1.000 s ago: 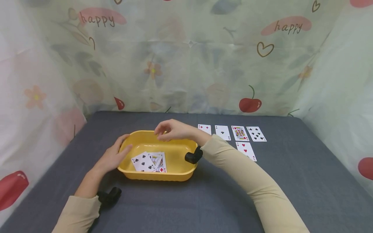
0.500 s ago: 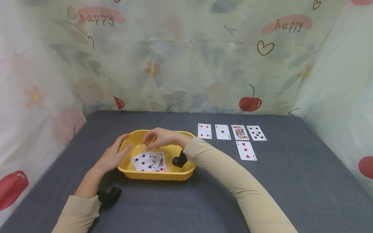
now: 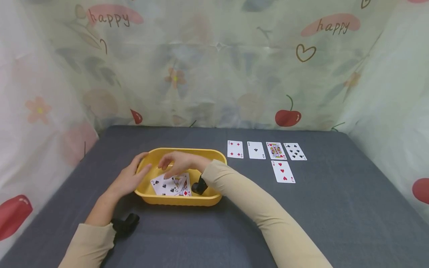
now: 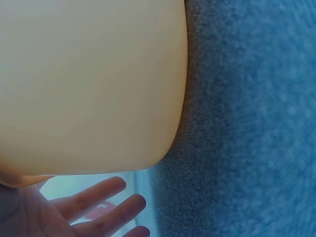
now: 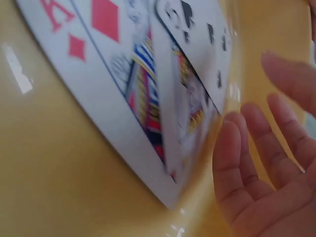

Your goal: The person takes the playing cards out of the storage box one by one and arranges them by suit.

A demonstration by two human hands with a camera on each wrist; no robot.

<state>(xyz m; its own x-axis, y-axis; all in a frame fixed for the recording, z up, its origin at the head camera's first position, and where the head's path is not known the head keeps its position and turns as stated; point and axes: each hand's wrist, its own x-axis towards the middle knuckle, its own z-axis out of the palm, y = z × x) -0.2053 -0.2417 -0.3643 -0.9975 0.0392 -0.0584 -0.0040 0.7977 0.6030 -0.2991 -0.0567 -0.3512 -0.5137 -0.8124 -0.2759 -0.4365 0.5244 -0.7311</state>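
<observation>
A yellow plastic tub [image 3: 182, 201] stands on the dark cloth. Inside lie overlapping playing cards: a five of spades [image 3: 161, 183] on top, a king of diamonds [image 5: 74, 47] beneath, and another face card [image 5: 190, 101] between them. My left hand [image 3: 129, 178] is at the tub's left rim, thumb over the edge; its visible fingers [image 4: 106, 227] look fairly straight outside the wall. Over the cards inside the tub is my right hand [image 3: 179, 162], fingers loosely bent, holding nothing. In the right wrist view, its fingertips [image 5: 228, 140] are close to the cards' edge; contact is unclear.
Right of the tub, face up, lie a four of diamonds [image 3: 235, 149], an ace of clubs [image 3: 256, 150], a king of hearts [image 3: 276, 151] and a spade card [image 3: 295, 151]. A three of hearts [image 3: 283, 172] lies below the king. A patterned curtain [image 3: 214, 74] encloses the table.
My right hand has moved left and down from above the tub's back rim to the cards inside, uncovering the four of diamonds. The left hand has stayed at the rim.
</observation>
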